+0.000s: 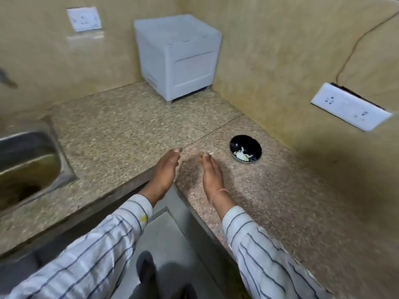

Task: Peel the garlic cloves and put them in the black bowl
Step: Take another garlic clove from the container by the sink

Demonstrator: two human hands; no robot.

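Head view: left hand [165,169] and right hand [210,173] edge-on over the bench [121,126], palms facing, fingers [174,155] straight, released, gripping nothing. Black bowl [252,145] on the bench, near the right hand, pale garlic cloves [243,156] at its near side, long axes too blurred to tell.

One head-worn wide-angle view faces forward and steeply down onto a corner countertop [129,130]. Left hand [165,171] and right hand [210,173] lie near frame centre, close to the lens. The wall corner [183,7] stands well beyond the fingertips [177,150]. The frame edge cuts the sink [28,160] far left of them.
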